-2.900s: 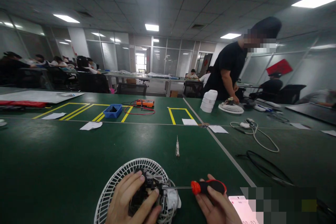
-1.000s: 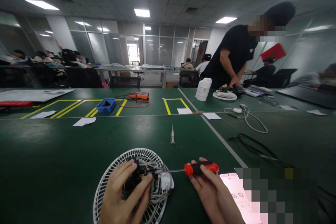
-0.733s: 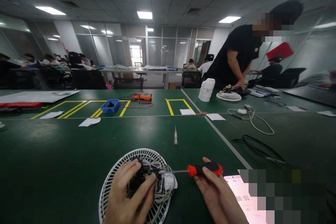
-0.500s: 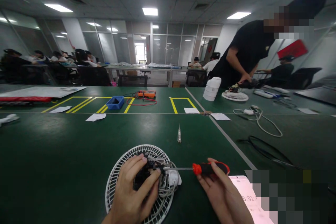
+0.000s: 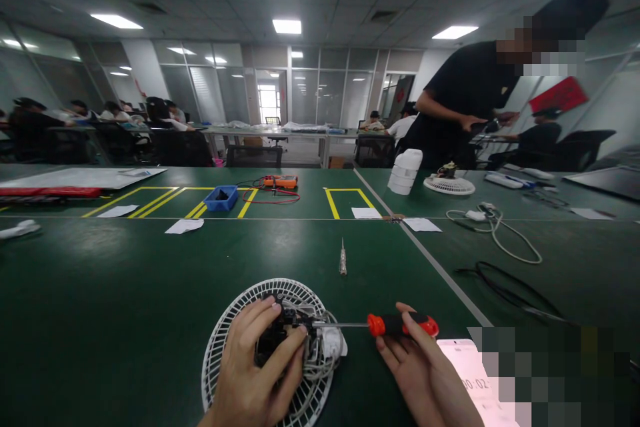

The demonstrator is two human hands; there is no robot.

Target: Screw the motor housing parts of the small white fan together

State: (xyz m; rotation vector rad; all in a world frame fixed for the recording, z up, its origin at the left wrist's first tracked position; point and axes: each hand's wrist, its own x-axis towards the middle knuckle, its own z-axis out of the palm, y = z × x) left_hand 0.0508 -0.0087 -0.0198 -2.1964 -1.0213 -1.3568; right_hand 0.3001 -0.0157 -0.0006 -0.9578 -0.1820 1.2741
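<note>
A round white fan grille (image 5: 220,353) lies on the green table near me, with a dark motor assembly (image 5: 267,340) and coiled grey wires (image 5: 317,363) on it. My left hand (image 5: 255,353) is closed around the motor assembly, partly covering it. In my right hand (image 5: 413,353) is a red and black screwdriver (image 5: 400,325), held level by its handle. Its shaft points left, and the tip meets the side of the assembly; the exact contact point is hidden. A small clear-handled screwdriver (image 5: 343,259) lies beyond the grille.
A phone (image 5: 463,367) showing a timer lies right of my right hand. Farther off are a blue bin (image 5: 221,198), an orange multimeter (image 5: 280,181), a white cylindrical part (image 5: 404,172) and cables (image 5: 495,233). A person (image 5: 465,100) stands behind another grille (image 5: 449,185).
My hands, the screwdriver and the motor assembly keep nearly the same positions. Across the table, the standing person's hands have lifted away from the other fan assembly.
</note>
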